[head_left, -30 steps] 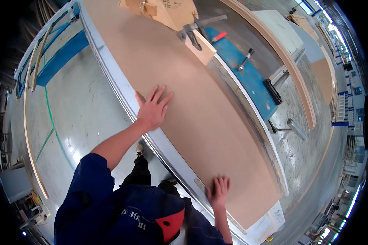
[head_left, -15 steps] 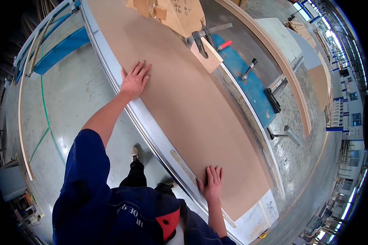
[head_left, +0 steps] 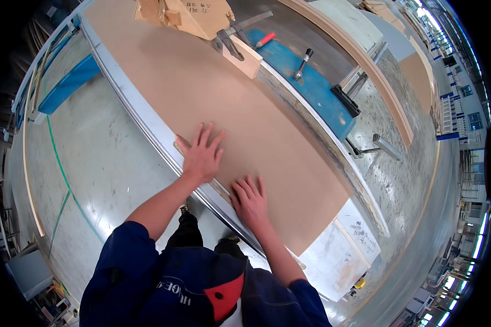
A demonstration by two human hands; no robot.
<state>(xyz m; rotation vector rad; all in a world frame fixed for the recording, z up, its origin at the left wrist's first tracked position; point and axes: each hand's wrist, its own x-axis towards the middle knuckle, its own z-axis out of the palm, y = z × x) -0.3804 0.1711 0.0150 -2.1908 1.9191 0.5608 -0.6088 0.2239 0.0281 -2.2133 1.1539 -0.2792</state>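
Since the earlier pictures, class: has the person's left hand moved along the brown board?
Yes. The left hand slid along the brown board, away from the clamp, closer to the right hand.

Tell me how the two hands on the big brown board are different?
The left hand lies farther up the brown board, while the right hand lies closer to the person's body. The left hand's fingers are spread wide; the right hand's fingers are closer together. The left forearm is bare up to a rolled blue sleeve, and so is the right. Both hands lie flat, palms down, near the board's edge.
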